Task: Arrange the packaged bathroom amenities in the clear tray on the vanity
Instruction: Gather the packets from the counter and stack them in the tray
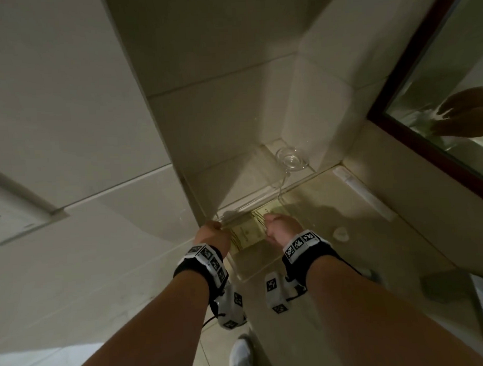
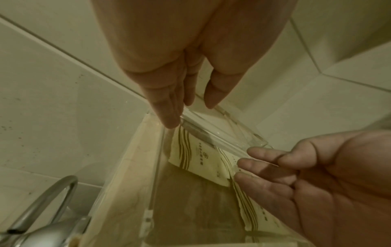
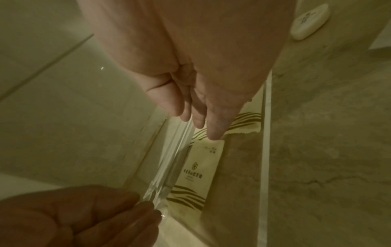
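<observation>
Both grips were held inside the clear tray (image 1: 283, 199) on the counter (image 1: 354, 225): the left hand (image 1: 210, 234) with straight fingers touching a transparent sleeve (image 2: 211, 135), the right hand (image 1: 280, 226) with straight fingers resting on the striped cream packets (image 3: 201, 167). A white soap (image 1: 340, 233) was seen to the right, outside the tray.

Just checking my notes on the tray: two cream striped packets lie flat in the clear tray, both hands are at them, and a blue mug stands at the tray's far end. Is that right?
Not quite. At the far end of the clear tray sits a clear glass dish, not a blue mug; the head view shows it. The rest holds: cream striped packets lie flat in it, with the left hand and right hand at them.
</observation>
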